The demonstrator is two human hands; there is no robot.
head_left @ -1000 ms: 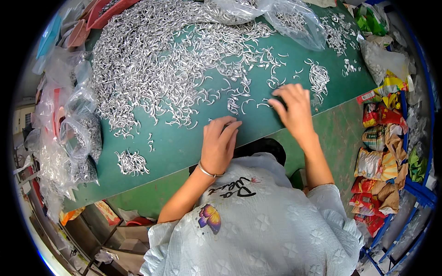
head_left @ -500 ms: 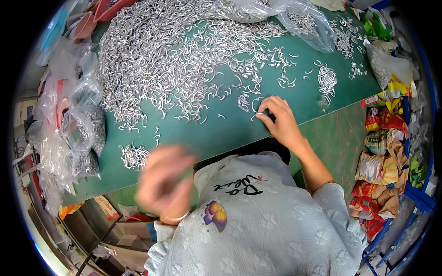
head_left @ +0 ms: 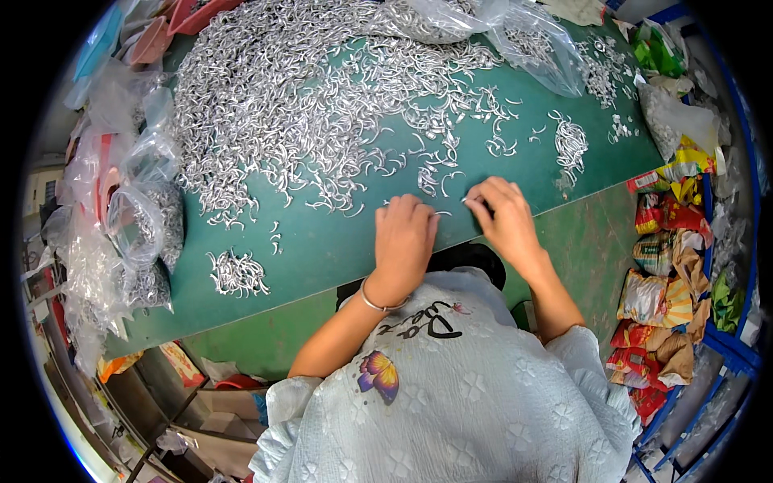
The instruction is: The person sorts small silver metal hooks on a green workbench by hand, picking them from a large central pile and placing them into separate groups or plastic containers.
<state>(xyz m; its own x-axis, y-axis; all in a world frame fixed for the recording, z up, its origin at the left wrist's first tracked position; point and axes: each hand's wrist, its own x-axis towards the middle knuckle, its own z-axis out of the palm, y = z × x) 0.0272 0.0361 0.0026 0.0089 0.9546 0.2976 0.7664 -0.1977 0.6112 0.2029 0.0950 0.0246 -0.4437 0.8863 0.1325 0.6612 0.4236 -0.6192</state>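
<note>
Left hand (head_left: 405, 241) lies flat on the green counter (head_left: 322, 249); right hand (head_left: 503, 217) pinches one hook (head_left: 469, 199). Small sorted bunch (head_left: 236, 274); huge pile (head_left: 306, 105) remains.

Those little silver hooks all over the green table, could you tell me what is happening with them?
A person sits at the green table with both hands at its near edge. The left hand lies flat over a few small curved metal pieces, and the right hand pinches one. A large heap of silver pieces lies beyond.
</note>
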